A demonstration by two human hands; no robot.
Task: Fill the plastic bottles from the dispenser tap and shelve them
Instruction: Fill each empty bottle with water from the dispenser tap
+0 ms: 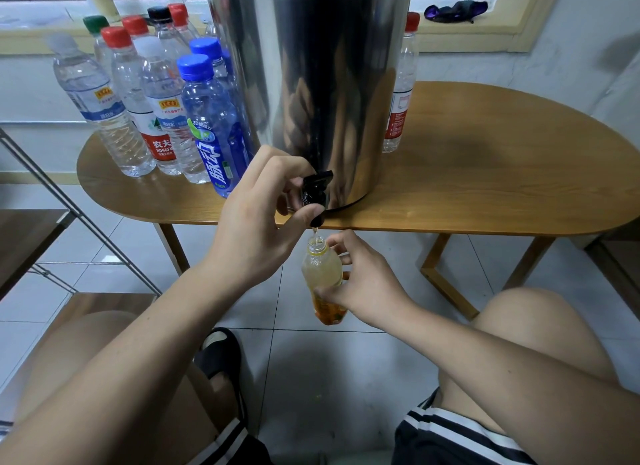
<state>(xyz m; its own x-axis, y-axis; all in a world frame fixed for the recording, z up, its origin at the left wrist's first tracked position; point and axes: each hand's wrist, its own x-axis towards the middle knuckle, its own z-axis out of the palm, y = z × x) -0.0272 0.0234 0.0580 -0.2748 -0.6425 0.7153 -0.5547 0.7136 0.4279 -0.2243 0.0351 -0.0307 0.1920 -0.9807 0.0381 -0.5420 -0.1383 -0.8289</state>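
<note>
Fingers [284, 168] of left hand [256, 218] curled round black plastic tap [314, 191] on steel dispenser [318, 83], right hand [365, 291] gripping uncapped clear bottle [322, 272]; NONGFU-labelled bottle [162, 145] nearby.

The dispenser [311, 66] runs off the top edge. The left grip [256, 218] covers part of the tap [313, 190]; the right grip [367, 288] hides part of the bottle [322, 274]. Rear bottles [160, 14] stand half hidden behind the front ones. The desk [485, 173] is cut off at its right end.

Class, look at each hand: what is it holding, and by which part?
The left hand grips the black tap at its lever, thumb beneath. The right hand holds the uncapped bottle around its middle, under the spout.
</note>
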